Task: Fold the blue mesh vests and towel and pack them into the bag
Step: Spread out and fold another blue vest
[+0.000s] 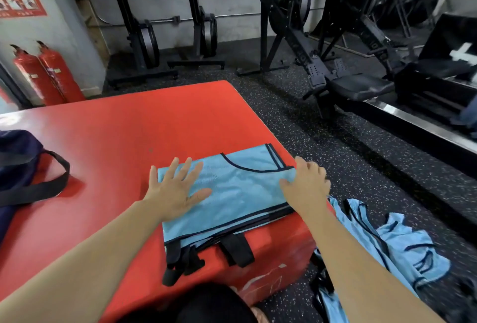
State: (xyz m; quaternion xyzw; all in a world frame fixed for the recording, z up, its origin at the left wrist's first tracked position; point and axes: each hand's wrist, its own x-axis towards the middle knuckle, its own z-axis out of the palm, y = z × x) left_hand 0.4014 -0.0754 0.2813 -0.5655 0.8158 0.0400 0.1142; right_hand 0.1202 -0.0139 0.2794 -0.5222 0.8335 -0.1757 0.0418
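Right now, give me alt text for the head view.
The left hand and right hand rest on folded blue mesh vests on a red mat. More vests lie heaped on the floor; a navy bag sits at left.

Setting: gym floor, black rubber with pale speckles [322, 147].
- Red padded counter [124, 121] fills centre and left of frame; a black strap handle [238, 249] hangs on its near side face.
- Two red fire extinguishers, one [31, 77] just beside the other [60, 75], stand at the left against the grey wall.
- Red poster [20, 0] on the wall, upper left; print too blurred to read.
- Two black upright flywheel machines [139, 31] and [204, 26] at top centre, with a metal pipe [160, 21] running along the wall behind them.
- Black rowing machine [296, 26] in the upper right, its padded seat [361, 86] low on the rail.
- Black box with white cross mark [462, 54] at the far right edge.
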